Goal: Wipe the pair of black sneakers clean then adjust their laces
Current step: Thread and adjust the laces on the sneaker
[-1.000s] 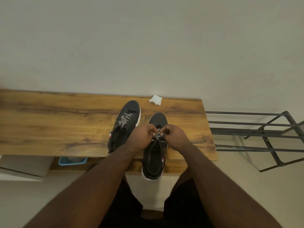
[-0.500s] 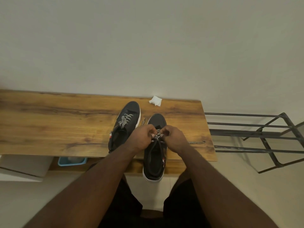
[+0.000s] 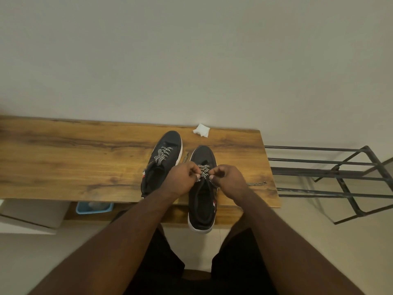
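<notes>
Fingers of your left hand (image 3: 184, 179) and right hand (image 3: 228, 181) seemingly pinching the checkered laces (image 3: 203, 169) over the right-side black sneaker (image 3: 203, 201).

A wooden counter (image 3: 85, 158) stands against a plain pale wall (image 3: 191, 60); a black metal rack (image 3: 340, 173) sits just beside it on the light floor (image 3: 350, 252).

Bare wooden bench top (image 3: 70, 158) runs wide left of the left sneaker (image 3: 162, 160); a narrower bare strip sits right of the right sneaker (image 3: 202, 194), crossed by a loose lace end (image 3: 256, 183). Gap between the sneakers is tight, with another lace tip (image 3: 185, 157) in it. Crumpled white wipe (image 3: 201, 130) blocks the back edge by the wall; metal rack (image 3: 331, 177) stands just off the bench's right end
</notes>
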